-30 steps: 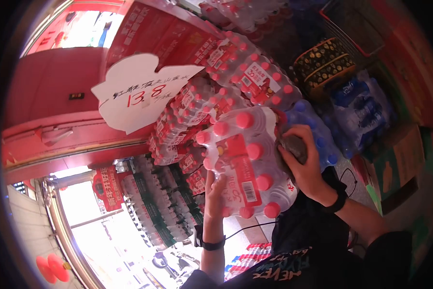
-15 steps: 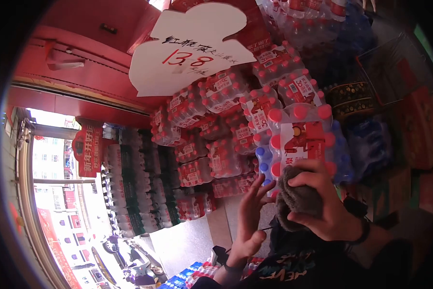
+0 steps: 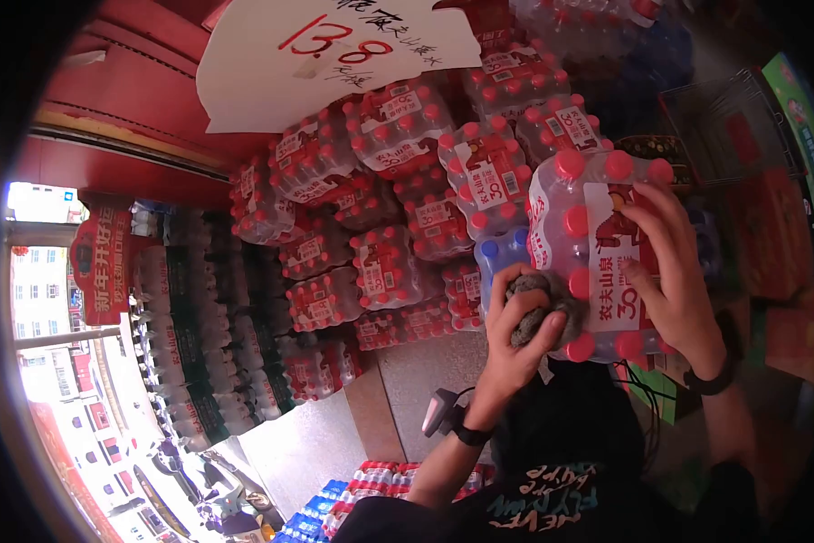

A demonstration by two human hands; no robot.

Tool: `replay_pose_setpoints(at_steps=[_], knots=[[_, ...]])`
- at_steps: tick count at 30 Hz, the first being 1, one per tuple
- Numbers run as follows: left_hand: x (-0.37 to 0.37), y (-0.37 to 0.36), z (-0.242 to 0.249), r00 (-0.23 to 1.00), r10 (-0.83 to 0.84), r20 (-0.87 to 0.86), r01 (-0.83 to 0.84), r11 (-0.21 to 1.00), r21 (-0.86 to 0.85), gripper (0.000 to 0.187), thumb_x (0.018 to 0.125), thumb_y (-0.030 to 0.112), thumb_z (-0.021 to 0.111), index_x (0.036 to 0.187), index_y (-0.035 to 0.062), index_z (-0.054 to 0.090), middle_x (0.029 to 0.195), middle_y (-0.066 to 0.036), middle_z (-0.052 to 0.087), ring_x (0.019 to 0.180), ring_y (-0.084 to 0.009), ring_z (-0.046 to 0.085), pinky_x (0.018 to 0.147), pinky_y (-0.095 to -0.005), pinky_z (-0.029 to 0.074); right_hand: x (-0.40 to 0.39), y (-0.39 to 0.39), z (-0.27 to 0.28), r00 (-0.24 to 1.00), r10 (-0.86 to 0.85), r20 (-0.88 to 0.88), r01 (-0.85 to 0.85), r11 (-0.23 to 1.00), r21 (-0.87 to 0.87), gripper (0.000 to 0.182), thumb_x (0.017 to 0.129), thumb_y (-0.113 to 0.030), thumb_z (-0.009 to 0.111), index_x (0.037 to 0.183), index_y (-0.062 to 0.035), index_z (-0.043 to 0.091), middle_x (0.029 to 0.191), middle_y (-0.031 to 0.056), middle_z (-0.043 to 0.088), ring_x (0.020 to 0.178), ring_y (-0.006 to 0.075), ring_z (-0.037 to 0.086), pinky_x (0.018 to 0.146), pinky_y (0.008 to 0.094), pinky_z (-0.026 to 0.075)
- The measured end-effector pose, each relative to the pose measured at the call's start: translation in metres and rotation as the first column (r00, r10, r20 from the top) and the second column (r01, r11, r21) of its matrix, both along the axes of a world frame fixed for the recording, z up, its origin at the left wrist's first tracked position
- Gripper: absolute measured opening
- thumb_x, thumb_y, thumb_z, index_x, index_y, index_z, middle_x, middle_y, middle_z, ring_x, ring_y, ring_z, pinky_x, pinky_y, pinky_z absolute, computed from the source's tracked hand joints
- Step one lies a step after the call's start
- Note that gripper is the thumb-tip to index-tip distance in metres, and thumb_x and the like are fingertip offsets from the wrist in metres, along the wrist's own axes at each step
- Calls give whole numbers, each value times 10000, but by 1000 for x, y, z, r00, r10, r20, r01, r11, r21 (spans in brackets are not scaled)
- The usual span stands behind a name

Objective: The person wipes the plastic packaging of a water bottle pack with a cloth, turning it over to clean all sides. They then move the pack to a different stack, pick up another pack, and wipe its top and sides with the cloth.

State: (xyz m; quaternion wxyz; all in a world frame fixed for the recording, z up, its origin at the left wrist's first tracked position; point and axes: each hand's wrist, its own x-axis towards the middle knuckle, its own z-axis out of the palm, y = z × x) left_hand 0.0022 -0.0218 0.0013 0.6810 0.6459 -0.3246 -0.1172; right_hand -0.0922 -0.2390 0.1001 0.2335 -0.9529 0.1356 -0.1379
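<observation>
In the head view, a shrink-wrapped pack of red-capped water bottles (image 3: 561, 217) sits right before me, with a white and red label on top. My left hand (image 3: 506, 339) is closed around a bunched grey cloth (image 3: 565, 324), which is against the pack's near left corner. On the label's right side lies my right hand (image 3: 680, 303), fingers stretched and apart, holding nothing. Just left of that pack, a blue-capped bottle pack (image 3: 502, 258) is partly hidden.
Stacked red-capped packs (image 3: 389, 262) fill the middle, under a white price sign (image 3: 334, 54) reading 13.8. Green-wrapped bottle packs (image 3: 190, 344) stand at left near the bright doorway. A wire basket (image 3: 728, 127) is at upper right; more packs (image 3: 371, 489) sit at the bottom.
The grey cloth has passed from my right hand to my left. My right hand now rests open on the pack's label. The view has shifted, so the pack appears further right.
</observation>
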Motion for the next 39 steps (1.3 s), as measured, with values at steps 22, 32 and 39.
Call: replay_pose_setpoints(at_steps=[22, 32, 39], knots=[[52, -41, -88, 968, 216, -126, -194, 967, 166, 170, 969, 127, 750, 1046, 34, 630, 1316, -177, 494, 1287, -351, 490, 1110, -443, 372, 10, -2, -2, 999, -19, -40, 14, 993, -114, 580, 833, -291, 789, 1344, -84, 609, 1527, 172, 469, 1438, 455, 404, 1155, 567, 349], [97, -99, -57, 989, 116, -95, -125, 987, -104, 293, 884, 159, 842, 1033, 42, 619, 1334, -182, 489, 1280, -346, 498, 1093, -433, 395, 16, -8, -2, 997, -29, -66, 19, 990, -138, 566, 864, -342, 761, 1344, -86, 606, 1527, 189, 468, 1435, 467, 403, 1149, 579, 361], [82, -36, -71, 891, 197, -408, -207, 978, 19, 152, 984, 99, 723, 1051, 22, 610, 1323, -146, 571, 1265, -266, 533, 1105, -389, 399, 10, 0, 2, 999, -19, -43, 14, 992, -125, 572, 850, -342, 788, 1334, -92, 614, 1497, 171, 486, 1426, 439, 420, 1150, 562, 342]])
